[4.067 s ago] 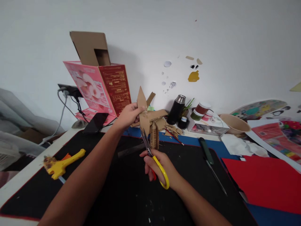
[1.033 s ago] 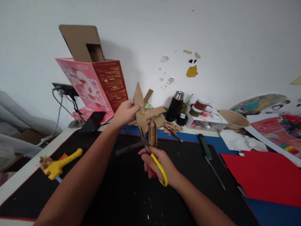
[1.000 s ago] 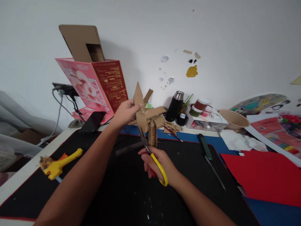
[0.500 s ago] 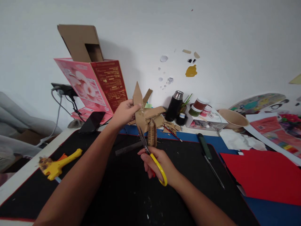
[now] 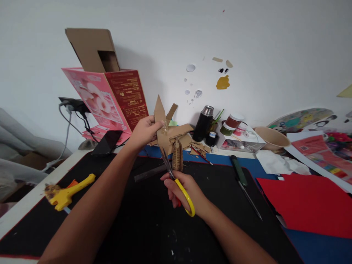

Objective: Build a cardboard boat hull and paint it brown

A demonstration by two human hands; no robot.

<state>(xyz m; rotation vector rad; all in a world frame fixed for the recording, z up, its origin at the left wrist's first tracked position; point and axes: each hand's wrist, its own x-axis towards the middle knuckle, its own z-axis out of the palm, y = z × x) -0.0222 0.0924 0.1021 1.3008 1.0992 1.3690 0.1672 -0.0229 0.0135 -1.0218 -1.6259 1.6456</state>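
Head view: your left hand [image 5: 143, 132] pinches the cardboard cutout [image 5: 168, 132] above the far edge of the black mat [image 5: 132, 227], fingers closed on its left side. Your right hand [image 5: 184, 190] grips the yellow-handled scissors [image 5: 176, 179]; its fingers cover the loops, and the blade tips blur against the cardboard, so their opening is unclear. Your forearms hide much of the mat. A red sheet [image 5: 310, 203] is cut off at the right. A pink box [image 5: 110, 99] leans on the white wall [image 5: 247, 36]. A yellow tool [image 5: 67, 190] lies on the left.

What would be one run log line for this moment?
left hand: holds cardboard piece | right hand: holds yellow scissors, blades at cardboard | black mat below
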